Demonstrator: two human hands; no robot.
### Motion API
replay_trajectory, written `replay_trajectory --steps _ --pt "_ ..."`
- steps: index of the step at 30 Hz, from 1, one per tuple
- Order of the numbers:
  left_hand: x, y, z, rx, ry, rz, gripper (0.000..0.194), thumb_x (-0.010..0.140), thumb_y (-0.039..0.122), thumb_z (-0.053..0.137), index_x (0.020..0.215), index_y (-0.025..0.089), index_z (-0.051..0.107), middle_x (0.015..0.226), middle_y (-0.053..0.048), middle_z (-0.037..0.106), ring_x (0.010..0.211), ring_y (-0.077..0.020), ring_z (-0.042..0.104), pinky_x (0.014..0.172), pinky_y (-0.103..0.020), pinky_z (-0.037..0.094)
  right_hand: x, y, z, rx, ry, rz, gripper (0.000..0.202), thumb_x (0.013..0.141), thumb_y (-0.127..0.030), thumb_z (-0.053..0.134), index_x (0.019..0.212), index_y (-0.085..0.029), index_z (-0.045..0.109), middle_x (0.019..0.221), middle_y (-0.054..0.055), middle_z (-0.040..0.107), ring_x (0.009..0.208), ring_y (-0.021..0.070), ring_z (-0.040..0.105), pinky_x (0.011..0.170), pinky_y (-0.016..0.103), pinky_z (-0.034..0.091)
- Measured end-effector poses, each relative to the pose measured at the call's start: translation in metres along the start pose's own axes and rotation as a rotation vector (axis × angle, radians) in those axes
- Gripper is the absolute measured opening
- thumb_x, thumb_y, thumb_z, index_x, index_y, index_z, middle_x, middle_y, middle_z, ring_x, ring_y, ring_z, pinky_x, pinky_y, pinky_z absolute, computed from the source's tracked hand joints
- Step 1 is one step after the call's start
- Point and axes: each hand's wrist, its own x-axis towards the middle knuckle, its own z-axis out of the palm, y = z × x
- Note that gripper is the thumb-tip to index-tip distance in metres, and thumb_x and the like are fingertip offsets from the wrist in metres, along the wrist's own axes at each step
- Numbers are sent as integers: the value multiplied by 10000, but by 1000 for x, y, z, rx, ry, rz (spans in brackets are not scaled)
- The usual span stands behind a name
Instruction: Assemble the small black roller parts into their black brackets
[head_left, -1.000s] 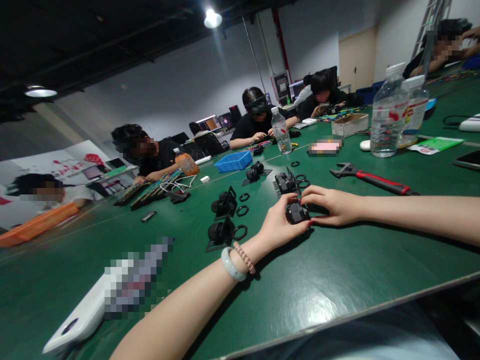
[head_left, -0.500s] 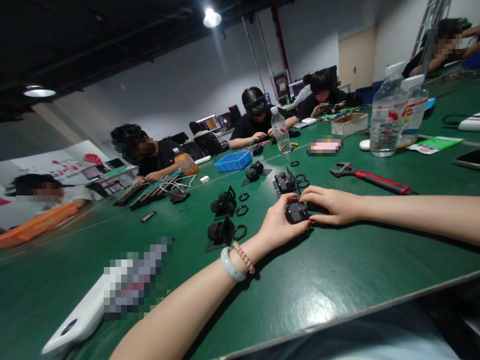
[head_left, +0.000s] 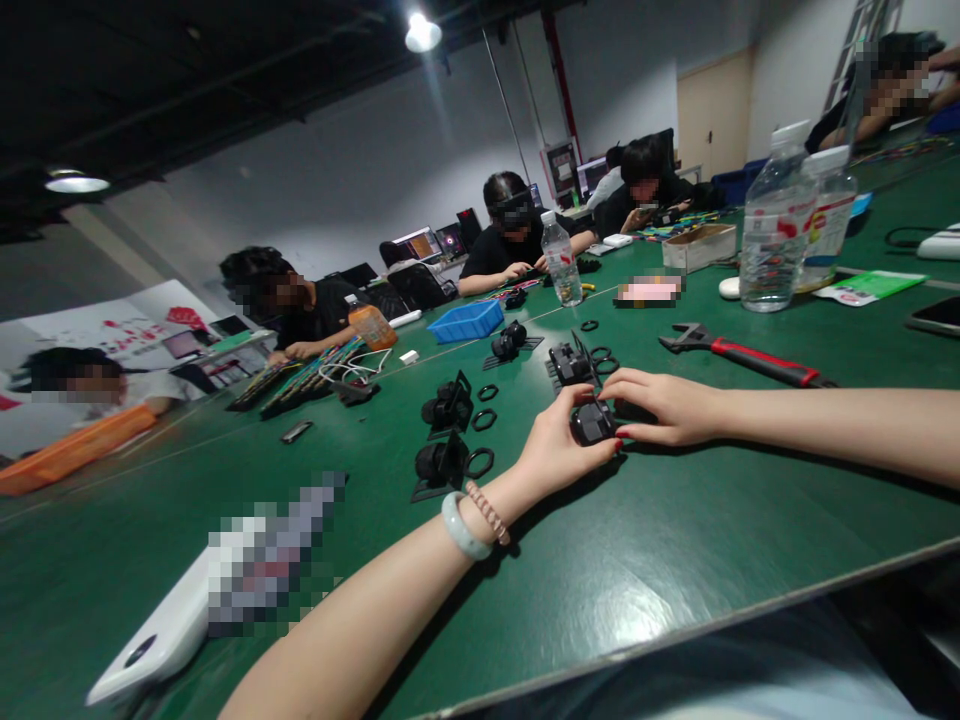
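Between the left hand [head_left: 559, 445] and the right hand [head_left: 667, 408], both curled around it, is a black part [head_left: 591, 424]. Just beyond the hands stands another black unit [head_left: 568, 363]; farther out, past the right hand, a red-handled wrench [head_left: 750, 356] lies on the table [head_left: 697, 515].

A black part [head_left: 592, 424] between red-nailed fingers [head_left: 637, 434], and it's green tabletop [head_left: 712, 520] beneath them! Red and black on the wrench [head_left: 765, 362] to their right, blue tray [head_left: 465, 321] beyond, pale green bangle [head_left: 453, 520] and pinkish beads [head_left: 489, 510] behind them.
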Motion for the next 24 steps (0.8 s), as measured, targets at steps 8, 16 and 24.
replay_trajectory --steps 8,16,24 --pt "0 -1 1 1 -5 -1 539 636 310 662 1111 189 436 1095 -66 550 970 -202 546 849 -327 437 1 2 1 -9 -41 10 376 817 -321 488 1155 -168 428 1071 110 509 957 214 519 821 360 441" --pt "0 -2 0 9 -14 3 545 640 323 658 1117 187 431 1095 -68 552 968 -205 550 846 -328 438 2 2 0 -15 -56 20 361 820 -322 477 1135 -148 443 1029 116 546 934 222 526 800 362 439" --pt "-1 -3 1 3 -3 7 543 630 313 663 1110 191 440 1068 -63 564 939 -204 558 821 -325 442 2 1 0 -25 -56 25 348 830 -318 460 1127 -135 447 1033 121 546 936 219 528 809 354 431"
